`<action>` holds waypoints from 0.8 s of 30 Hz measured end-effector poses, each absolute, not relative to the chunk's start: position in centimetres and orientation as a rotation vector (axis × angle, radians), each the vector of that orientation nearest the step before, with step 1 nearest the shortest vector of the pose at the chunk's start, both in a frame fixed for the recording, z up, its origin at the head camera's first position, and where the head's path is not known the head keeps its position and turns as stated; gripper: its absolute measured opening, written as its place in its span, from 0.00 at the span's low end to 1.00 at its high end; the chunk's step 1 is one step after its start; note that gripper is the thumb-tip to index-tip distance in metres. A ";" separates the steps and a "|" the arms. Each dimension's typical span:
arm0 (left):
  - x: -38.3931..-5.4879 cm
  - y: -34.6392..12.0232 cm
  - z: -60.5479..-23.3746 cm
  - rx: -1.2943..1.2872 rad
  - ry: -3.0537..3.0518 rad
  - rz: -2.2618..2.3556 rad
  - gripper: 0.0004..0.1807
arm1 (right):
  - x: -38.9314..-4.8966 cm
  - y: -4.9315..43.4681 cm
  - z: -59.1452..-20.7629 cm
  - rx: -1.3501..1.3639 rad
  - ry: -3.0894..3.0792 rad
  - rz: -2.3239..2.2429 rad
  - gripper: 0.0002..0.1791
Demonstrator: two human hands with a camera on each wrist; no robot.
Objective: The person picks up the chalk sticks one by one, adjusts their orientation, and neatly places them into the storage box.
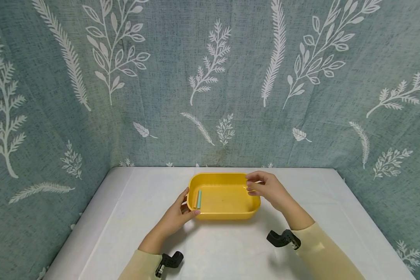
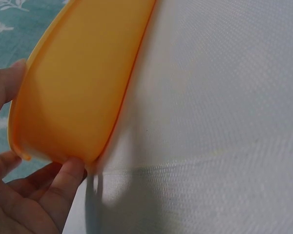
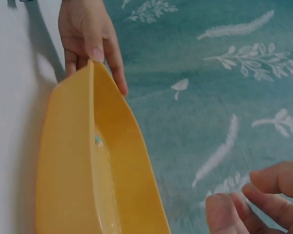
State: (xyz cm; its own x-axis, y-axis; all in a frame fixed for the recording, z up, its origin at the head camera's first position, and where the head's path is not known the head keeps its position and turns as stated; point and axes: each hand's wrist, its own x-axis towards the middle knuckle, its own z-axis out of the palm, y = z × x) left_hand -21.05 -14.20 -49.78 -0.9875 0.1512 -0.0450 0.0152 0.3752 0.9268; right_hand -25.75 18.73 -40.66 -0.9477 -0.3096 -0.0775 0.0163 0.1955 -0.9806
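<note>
A yellow rectangular tray with rounded corners is at the middle of the white table. My left hand grips its left end, with the thumb on the near rim and fingers round the outside. In the left wrist view, fingers of that hand touch the tray's wall. Inside, at the left end, an orange stick and a light green stick lie side by side, like chalk. My right hand is over the tray's right end, fingers loosely bent; the right wrist view shows nothing between them.
The table has a white cloth cover. Blue-green fabric with white leaf prints hangs behind it and on both sides. Black wrist cameras are strapped over the cream sleeves.
</note>
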 end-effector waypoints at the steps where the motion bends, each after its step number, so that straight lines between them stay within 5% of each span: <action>1: -21.0 -14.2 -49.8 0.151 2.501 1.684 0.53 | -25.8 19.2 -40.7 -0.285 2.236 -1.818 0.17; 24: -21.0 -14.1 -49.6 0.155 2.497 1.674 0.53 | -26.1 26.8 -45.1 -0.062 2.527 -1.929 0.23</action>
